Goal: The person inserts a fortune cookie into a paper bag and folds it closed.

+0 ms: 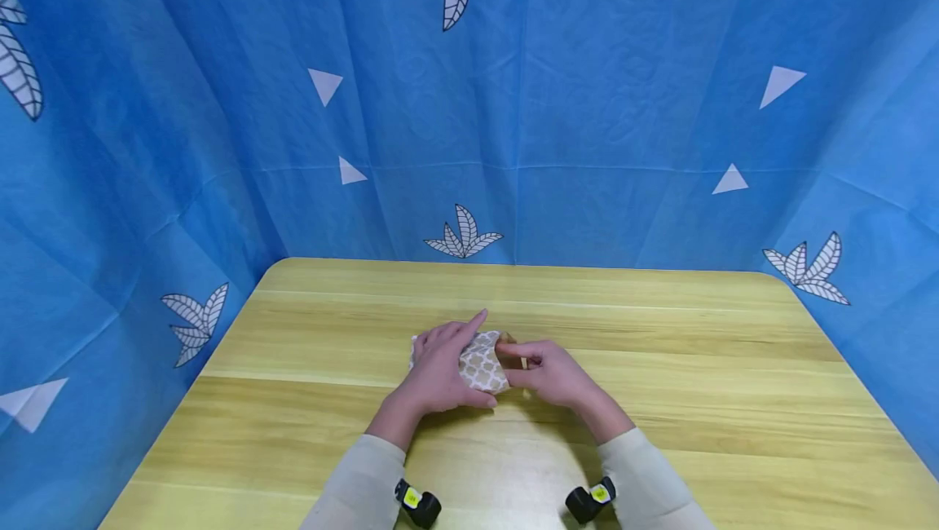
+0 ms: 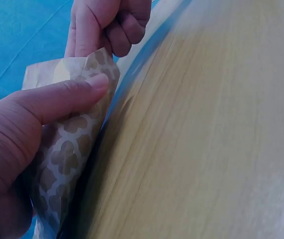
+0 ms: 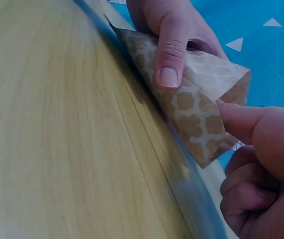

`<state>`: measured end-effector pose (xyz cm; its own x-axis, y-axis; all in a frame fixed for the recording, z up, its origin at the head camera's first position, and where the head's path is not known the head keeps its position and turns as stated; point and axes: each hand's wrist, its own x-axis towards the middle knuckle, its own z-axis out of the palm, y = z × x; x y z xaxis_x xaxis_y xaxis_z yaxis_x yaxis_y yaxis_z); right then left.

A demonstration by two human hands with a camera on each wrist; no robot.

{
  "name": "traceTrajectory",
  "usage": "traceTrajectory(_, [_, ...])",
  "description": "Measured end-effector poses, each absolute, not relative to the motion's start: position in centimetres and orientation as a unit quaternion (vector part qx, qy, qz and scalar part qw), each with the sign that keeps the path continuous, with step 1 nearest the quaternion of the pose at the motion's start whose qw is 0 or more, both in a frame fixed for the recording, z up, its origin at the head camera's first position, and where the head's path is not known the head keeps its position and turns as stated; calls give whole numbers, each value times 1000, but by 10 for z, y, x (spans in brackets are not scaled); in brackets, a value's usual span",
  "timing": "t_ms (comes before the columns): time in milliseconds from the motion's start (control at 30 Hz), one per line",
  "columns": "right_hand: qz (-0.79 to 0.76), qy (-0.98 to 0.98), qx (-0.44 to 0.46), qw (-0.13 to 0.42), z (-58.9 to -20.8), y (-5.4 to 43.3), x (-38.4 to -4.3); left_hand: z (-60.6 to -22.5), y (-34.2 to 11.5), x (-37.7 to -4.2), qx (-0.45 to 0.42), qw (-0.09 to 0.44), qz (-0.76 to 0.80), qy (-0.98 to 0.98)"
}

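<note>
A small tan paper bag (image 1: 482,363) with a white lattice pattern lies sideways over the table, its mouth toward the right. My left hand (image 1: 443,368) holds it, the thumb (image 2: 77,97) along the near face and the other fingers behind it. The mouth gapes in the right wrist view, showing the plain brown inside of the bag (image 3: 238,89). At that mouth is my right hand (image 1: 546,371), index finger and thumb held apart at the edges of the paper. Its remaining fingers (image 3: 248,186) are curled into the palm. The bag's inside is mostly hidden.
A pale wood-grain table (image 1: 697,367) spreads beneath both hands. Behind it hangs a blue curtain (image 1: 623,106) with white leaf and triangle prints. Black wrist cameras (image 1: 420,507) sit at both light sleeves (image 1: 363,481).
</note>
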<state>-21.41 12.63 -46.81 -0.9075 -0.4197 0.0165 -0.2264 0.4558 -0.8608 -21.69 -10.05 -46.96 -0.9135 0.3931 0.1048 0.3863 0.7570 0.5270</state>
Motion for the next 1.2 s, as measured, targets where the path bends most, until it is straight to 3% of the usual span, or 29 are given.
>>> traceTrajectory(333, [-520, 852, -46, 29, -465, 139, -197, -458, -101, -205, 162, 16, 234, 959])
traceTrajectory(467, [-542, 840, -10, 40, -465, 139, -188, -452, -103, -200, 140, 24, 239, 961])
traceTrajectory(733, [-612, 786, -12, 91, -470, 124, -179, -450, -107, -196, 121, 46, 315, 940])
traceTrajectory(1200, [-646, 761, 11, 59, -472, 113, -182, -462, -98, -198, 99, 43, 481, 870])
